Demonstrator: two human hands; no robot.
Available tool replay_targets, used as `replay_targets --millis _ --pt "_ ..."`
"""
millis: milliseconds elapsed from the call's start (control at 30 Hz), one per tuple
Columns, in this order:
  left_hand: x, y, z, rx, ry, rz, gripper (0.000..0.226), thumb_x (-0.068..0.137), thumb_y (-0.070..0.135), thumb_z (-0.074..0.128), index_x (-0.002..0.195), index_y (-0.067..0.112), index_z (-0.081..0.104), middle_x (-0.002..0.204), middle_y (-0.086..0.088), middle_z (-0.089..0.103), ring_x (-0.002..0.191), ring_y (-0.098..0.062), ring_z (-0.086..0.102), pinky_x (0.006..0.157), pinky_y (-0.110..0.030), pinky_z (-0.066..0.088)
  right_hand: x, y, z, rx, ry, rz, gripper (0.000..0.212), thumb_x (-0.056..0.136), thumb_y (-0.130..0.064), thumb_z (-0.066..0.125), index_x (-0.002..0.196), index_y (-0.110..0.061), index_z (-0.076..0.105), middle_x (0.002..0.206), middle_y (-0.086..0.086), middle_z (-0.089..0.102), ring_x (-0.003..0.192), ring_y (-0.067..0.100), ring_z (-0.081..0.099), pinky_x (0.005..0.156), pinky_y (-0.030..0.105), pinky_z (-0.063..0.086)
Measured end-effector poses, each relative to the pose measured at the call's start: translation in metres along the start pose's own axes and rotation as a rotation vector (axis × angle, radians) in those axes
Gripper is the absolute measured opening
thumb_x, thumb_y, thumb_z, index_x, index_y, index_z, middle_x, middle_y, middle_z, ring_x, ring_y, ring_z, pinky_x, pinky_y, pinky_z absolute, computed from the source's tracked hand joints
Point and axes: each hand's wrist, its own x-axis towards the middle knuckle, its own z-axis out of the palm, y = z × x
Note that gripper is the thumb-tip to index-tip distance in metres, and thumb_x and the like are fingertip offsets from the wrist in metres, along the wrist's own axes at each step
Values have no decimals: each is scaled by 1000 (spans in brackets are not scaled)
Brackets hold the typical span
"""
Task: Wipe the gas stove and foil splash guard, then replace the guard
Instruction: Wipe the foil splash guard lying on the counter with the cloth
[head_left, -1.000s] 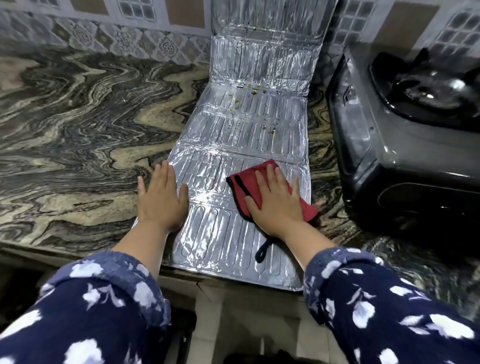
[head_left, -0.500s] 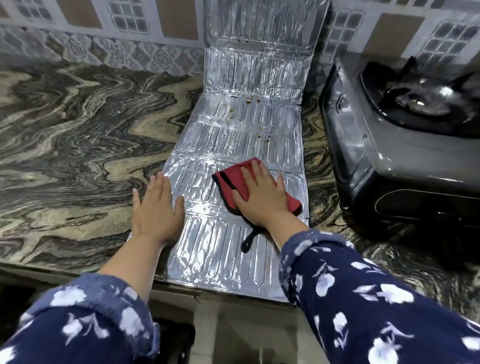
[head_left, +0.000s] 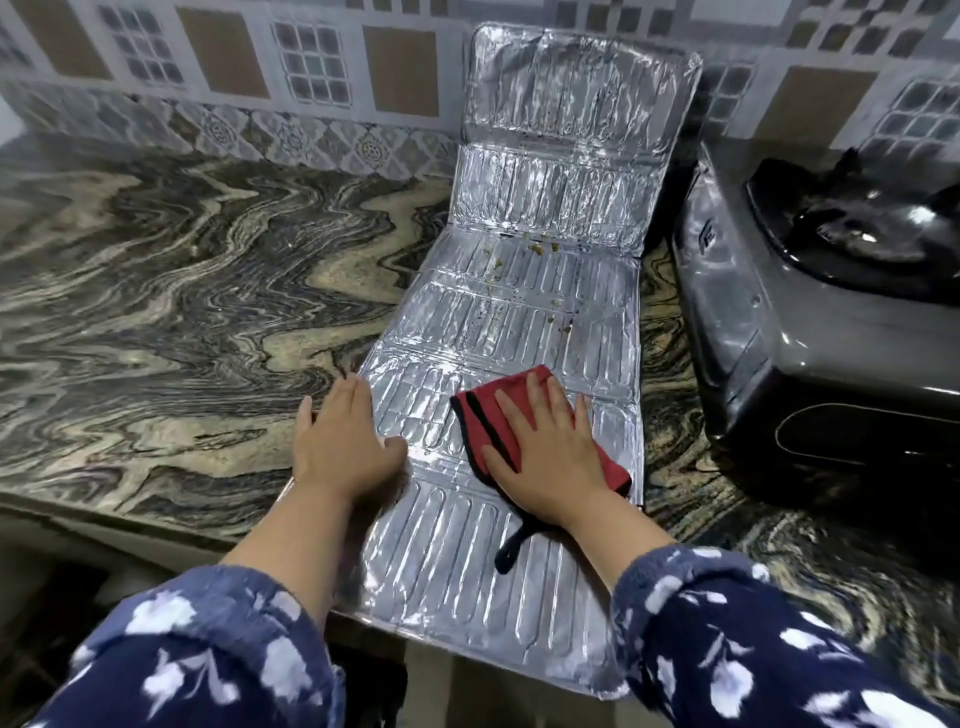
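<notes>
- Near end of the foil splash guard (head_left: 470, 587) sticks out past the counter (head_left: 156, 291) edge toward me. Lean on that bit and I reckon it folds or the whole sheet tips off.
- My left hand (head_left: 340, 447) lies flat, fingers spread, holding nothing, half on the guard's left edge and half on the counter. It's the only anchor, so if it lets up the sheet probably skates around.
- My right hand (head_left: 545, 452) is flat too, fingers straight, pressing the red cloth (head_left: 511, 410) down rather than gripping it. Push too hard and the thin ribbed foil could crease or tear.
- The cloth's black loop (head_left: 511, 548) trails near me and might snag.
- Further up, brown crumbs (head_left: 540, 249) sit near the fold; a careless swipe just pushes them into the crease.
- Far panel leans up against the tiled wall (head_left: 311, 67), gas stove (head_left: 810, 291) just right. A shove could knock either.
</notes>
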Motion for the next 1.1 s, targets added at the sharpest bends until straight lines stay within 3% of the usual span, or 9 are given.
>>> replay_targets --millis 300,467,733,900,1100 --pt "71 10 -2 -57 -53 113 63 99 39 25 152 11 5 161 -1 -4 148 -13 -3 119 -47 -2 15 6 -5 -22 -19 -189 67 83 -62 2 147 -45 -11 158 -2 -24 143 20 -28 114 55 -18" --pt "70 5 12 -56 17 146 60 100 38 19 152 12 2 161 0 -7 148 -12 -5 118 -45 -3 67 -6 -14 -10 -17 -277 59 90 -61 4 146 -49 -8 159 -10 -19 145 12 -24 112 58 -18" --pt "72 1 17 -50 73 138 59 99 37 15 152 16 -1 160 3 -8 147 -9 -9 119 -42 -5 176 -41 -20 42 25 -189 70 87 -73 13 150 -44 4 161 -8 -11 147 12 -17 111 61 -16" --pt "74 -2 18 -54 68 150 60 98 43 9 151 19 -4 159 7 -11 146 -7 -12 121 -43 -4 205 -32 -26 54 68 -71 61 93 -60 14 150 -41 6 162 -6 -9 148 14 -14 113 60 -13" --pt "70 -6 24 1 63 182 70 87 46 -5 151 17 -3 157 8 -12 146 -8 -9 120 -39 -5 175 -4 -20 50 100 96 60 97 -47 13 153 -26 1 162 4 -11 148 20 -13 118 51 -9"
